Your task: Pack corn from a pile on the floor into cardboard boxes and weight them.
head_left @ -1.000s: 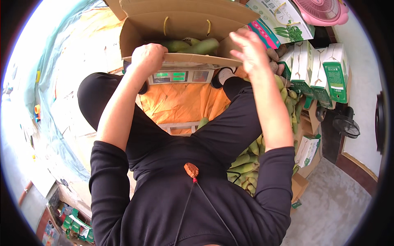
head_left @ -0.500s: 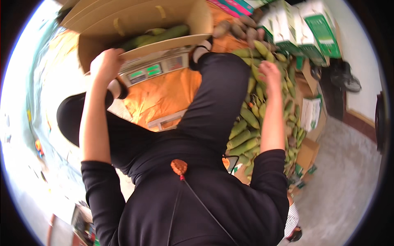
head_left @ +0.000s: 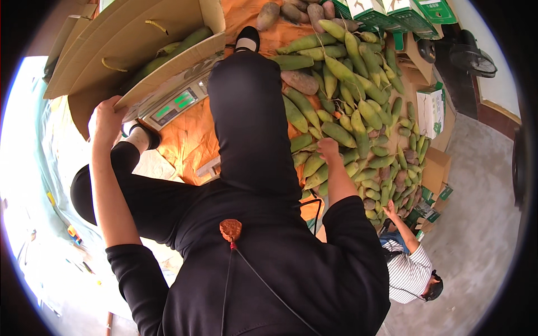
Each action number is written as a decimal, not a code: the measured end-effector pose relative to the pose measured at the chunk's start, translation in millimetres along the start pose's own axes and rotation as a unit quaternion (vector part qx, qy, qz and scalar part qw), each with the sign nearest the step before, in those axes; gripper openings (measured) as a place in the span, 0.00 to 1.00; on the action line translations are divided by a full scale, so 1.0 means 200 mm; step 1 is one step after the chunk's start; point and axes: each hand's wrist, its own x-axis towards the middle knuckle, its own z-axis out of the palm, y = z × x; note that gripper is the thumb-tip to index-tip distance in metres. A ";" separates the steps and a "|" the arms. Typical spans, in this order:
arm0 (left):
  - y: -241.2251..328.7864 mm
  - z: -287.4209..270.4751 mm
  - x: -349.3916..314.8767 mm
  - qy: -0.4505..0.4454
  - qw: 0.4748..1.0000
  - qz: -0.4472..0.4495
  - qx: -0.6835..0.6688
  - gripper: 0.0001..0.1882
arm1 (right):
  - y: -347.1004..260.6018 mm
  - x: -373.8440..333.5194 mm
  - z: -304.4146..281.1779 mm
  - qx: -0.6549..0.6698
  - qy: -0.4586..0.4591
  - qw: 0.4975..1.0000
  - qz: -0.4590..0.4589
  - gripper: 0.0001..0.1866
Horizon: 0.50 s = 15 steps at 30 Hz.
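Note:
A cardboard box (head_left: 168, 70) with long green radishes (head_left: 193, 40) inside stands on a scale (head_left: 175, 106) with a lit green display. My left hand (head_left: 105, 120) is closed at the box's near left corner, its fingers gripping the cardboard edge. Over a wide pile of green radishes (head_left: 339, 134) to the right, my right hand (head_left: 329, 148) is low among them with its fingers curled in. Whatever those fingers hold, if anything, is hidden from view.
Reddish-brown roots (head_left: 268, 17) lie at the far side of the pile. White-and-green cartons (head_left: 403, 14) stand at the far right, near a black fan (head_left: 472, 59). A co-worker in a striped shirt (head_left: 412, 274) reaches toward the pile's near right. Orange sheeting (head_left: 193, 134) covers the floor.
My right hand has moved nearer and down to the radishes, its fingers curling in. The view has turned right, so the box sits further left and more of the pile and co-worker shows.

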 end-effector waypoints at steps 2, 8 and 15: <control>0.04 0.07 0.05 -0.004 1.000 0.012 0.014 0.12 | 0.25 0.16 0.02 -0.109 0.014 0.992 -0.061 0.11; -0.07 -0.01 -0.01 -0.023 0.996 -0.035 0.081 0.13 | -0.30 -0.19 0.24 -0.009 0.019 0.992 -0.124 0.11; -0.04 0.01 0.01 -0.018 0.997 -0.024 0.073 0.13 | -0.30 -0.24 -0.32 -0.184 0.400 0.885 -0.150 0.16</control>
